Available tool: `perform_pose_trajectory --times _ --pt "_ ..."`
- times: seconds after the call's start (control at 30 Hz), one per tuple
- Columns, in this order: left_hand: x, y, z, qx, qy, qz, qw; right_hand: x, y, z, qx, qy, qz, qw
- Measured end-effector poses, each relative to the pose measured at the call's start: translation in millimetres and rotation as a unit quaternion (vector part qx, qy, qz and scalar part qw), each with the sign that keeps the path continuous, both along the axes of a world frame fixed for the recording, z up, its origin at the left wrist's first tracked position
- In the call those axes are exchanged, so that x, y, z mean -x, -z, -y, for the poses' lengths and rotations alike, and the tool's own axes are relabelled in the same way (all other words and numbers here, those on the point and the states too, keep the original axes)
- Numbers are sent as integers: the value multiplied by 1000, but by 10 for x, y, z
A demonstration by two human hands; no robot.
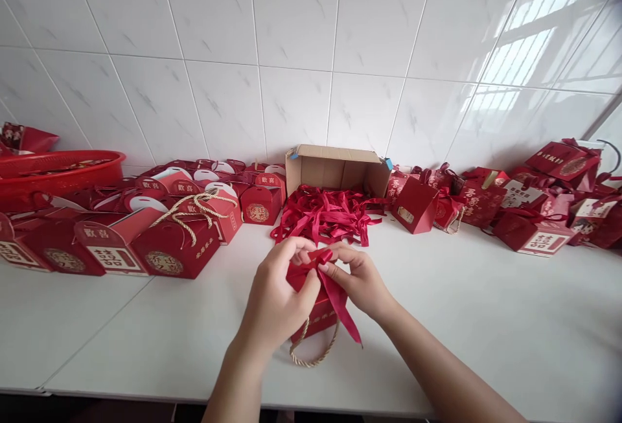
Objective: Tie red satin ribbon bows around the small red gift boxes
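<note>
A small red gift box (315, 322) stands on the white table in front of me, with a gold rope handle (313, 363) hanging down its near side. Across its top, my left hand (286, 287) and my right hand (357, 277) pinch a red ribbon (337, 300) that is looped at the knot. One tail of the ribbon drapes over the front of the box toward the table. The right thumb and fingers press on the loop; the left fingers curl round the knot's far side, partly hidden.
Behind the box, an open cardboard carton (340, 154) lies on its side with loose red ribbons (330, 216) spilling out. Rows of red boxes (175, 248) fill the left, near a red plastic basket (63, 170). More ribboned boxes (534, 232) are heaped at right. A tiled wall (296, 21) closes the back.
</note>
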State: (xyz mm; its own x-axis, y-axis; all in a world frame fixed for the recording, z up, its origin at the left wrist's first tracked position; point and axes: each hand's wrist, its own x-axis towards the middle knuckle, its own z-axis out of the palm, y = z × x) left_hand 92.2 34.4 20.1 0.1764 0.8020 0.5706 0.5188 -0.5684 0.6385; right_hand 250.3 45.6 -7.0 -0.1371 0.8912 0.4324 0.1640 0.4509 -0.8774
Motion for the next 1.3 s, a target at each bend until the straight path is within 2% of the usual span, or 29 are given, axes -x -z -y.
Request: perform_pose_trajectory --times 0.1,0.17,0.23,0.3,0.37,0.47,0.57,0.67,0.8,0.87,0.97,1.07,1.17,1.3 --pt "147 -13 -15 46 -56 -51 996 -9 20 10 21 -6 1 1000" --pt "241 32 -59 92 -97 -70 989 -17 28 22 41 -27 -10 999" --pt "308 103 -110 157 -97 -61 981 -30 31 35 52 -52 -25 997" --pt "337 167 -151 237 -55 -28 970 -47 27 46 65 -66 -31 995" --pt "333 197 -171 315 14 14 949 -62 13 58 71 -62 -20 995" --pt "308 157 -157 368 93 70 922 -54 -20 81 49 -29 45 997" --pt "315 28 -86 320 94 96 938 11 -41 100 40 40 103 993" --pt "325 -160 7 262 108 89 955 93 -31 98 60 82 108 989" --pt "188 -409 7 221 154 80 960 119 -29 88 47 87 126 987" --pt "56 -473 -72 219 161 93 958 91 -46 99 17 70 140 988" --pt "-118 -444 -204 261 182 123 940 40 -74 124 12 46 131 990" --pt "-158 -305 -257 274 188 149 931 10 -81 136 37 41 99 994" --pt "-71 -165 -248 235 132 176 947 0 -71 132 42 31 89 995" --pt "78 -78 -237 188 79 96 974 1 -51 136 38 31 97 994"
